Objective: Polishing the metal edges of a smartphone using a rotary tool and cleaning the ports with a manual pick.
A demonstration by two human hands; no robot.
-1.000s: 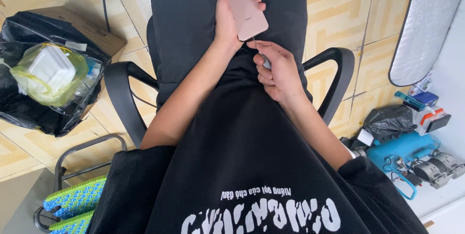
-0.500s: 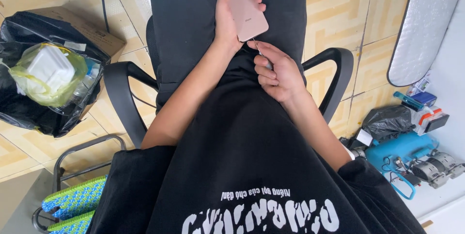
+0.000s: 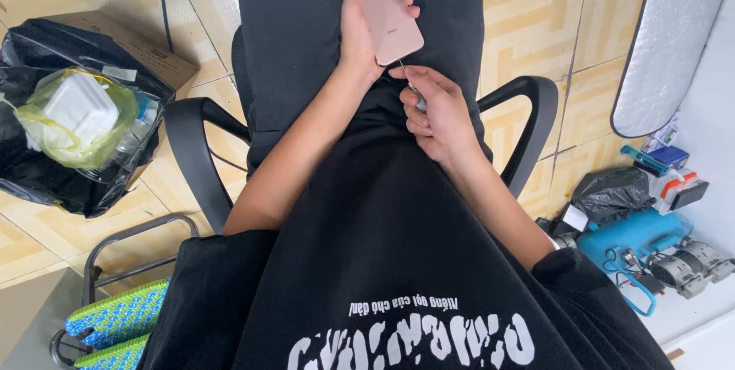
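Phone (image 3: 387, 10) in left hand (image 3: 360, 21); foam box (image 3: 76, 106) in bag (image 3: 73, 121).

The pink phone (image 3: 387, 10) is cut off by the top edge.

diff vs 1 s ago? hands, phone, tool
The right hand has moved up, bringing the thin tool to the bottom edge of the pink phone. The left hand still grips the phone, back up, over the lap. The chair and floor clutter are unchanged.

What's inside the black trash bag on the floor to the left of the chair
The black trash bag holds a yellowish clear bag with a white foam box inside. Anything beneath is covered.
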